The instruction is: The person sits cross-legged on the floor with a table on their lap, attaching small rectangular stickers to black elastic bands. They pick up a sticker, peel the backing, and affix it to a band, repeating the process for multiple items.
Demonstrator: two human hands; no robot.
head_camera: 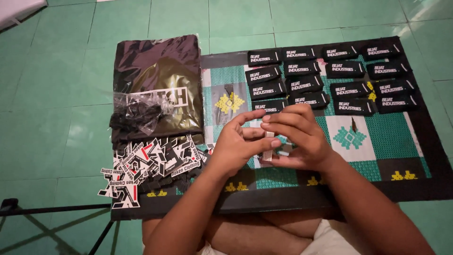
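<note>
My left hand (238, 144) and my right hand (297, 137) meet above a patterned mat (358, 141). Together they pinch a small pale tag (269, 146) with dark print, held upright between the fingertips. Just beyond my fingers lie several rows of small black labels with white lettering (330, 75) laid flat on the mat. A heap of black, white and red die-cut stickers (151, 165) lies left of my left wrist.
A stack of dark garments in clear plastic bags (158, 80) sits at the mat's left end, with a small clear bag of black bits (139, 115) on top. Green floor tiles (56, 94) surround the mat. A black tripod leg (52, 208) crosses the lower left.
</note>
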